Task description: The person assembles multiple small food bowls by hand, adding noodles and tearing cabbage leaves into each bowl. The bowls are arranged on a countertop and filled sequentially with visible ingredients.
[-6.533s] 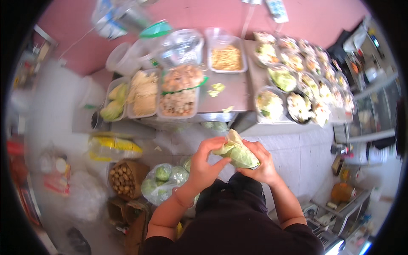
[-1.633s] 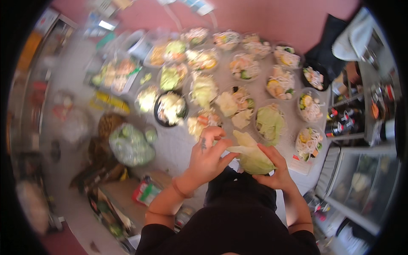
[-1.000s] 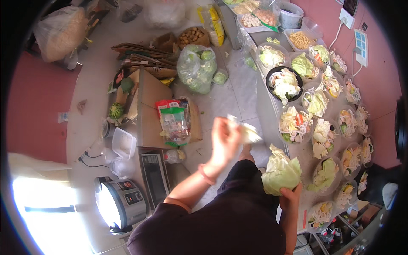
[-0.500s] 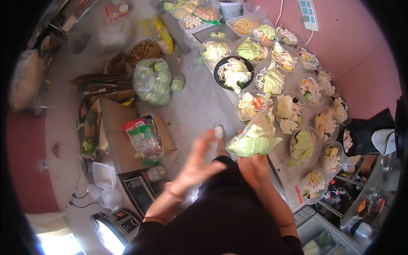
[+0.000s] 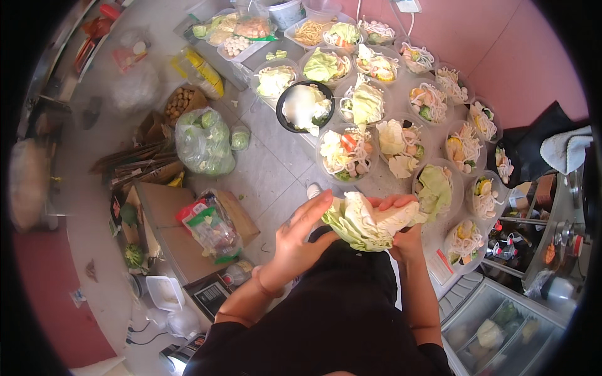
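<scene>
Cut cabbage point(image 5: 367, 225) just below middle of frame, long side running left to right. Right hand point(image 5: 407, 243) nearer, wrapped on right end. Left hand point(image 5: 301, 237) by left edge, thumb and fingers apart; cannot tell if gripping. Black bowl point(image 5: 280, 108) upper middle.

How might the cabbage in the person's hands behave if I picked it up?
The cabbage may shed pieces, since its edges look loose and ragged. Its thin outer leaves would probably flex, and its lopsided shape suggests rocking rather than rolling.
</scene>
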### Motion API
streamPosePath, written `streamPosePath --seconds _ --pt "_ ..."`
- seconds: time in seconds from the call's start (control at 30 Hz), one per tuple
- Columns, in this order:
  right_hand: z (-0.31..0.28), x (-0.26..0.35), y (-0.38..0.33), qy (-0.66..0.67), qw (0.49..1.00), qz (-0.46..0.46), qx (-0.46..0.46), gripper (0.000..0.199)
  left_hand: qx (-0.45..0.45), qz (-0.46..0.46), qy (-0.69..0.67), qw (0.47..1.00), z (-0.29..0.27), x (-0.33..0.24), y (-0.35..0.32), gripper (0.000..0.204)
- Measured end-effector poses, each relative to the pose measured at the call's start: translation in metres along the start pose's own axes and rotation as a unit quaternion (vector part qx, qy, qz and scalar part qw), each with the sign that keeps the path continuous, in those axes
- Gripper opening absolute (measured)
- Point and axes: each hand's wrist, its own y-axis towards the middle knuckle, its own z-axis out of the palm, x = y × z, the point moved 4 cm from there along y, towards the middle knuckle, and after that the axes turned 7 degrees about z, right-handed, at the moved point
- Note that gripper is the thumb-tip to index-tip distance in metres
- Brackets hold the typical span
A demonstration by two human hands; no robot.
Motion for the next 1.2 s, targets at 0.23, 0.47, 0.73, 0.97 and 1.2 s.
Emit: streamPosePath --seconds 0.23,0.47,0.73,0.97,1.2 --pt "-0.008 -0.011 -0.01 0.065 0.996 0.006 -0.058 0.067 -0.063 0.005 -0.078 0.995 0.012 0.011 -0.011 0.066" --pt "-0.005 -0.018 -0.013 0.097 0.993 -0.012 -0.067 0.055 -0.019 0.214 0.028 0.976 0.007 0.0 -0.003 0.043" --pt "-0.025 -0.022 -0.028 0.089 0.99 -0.061 -0.092 0.052 0.107 0.253 0.034 0.961 0.011 -0.006 0.018 0.02" --pt "-0.036 -0.01 -0.041 0.141 0.971 -0.079 -0.175 0.057 0.126 0.334 0.039 0.933 0.046 -0.01 0.003 0.027" --pt "-0.044 0.034 -0.061 0.196 0.942 -0.137 -0.234 0.053 0.136 0.413 0.129 0.891 0.031 -0.027 0.003 0.025"
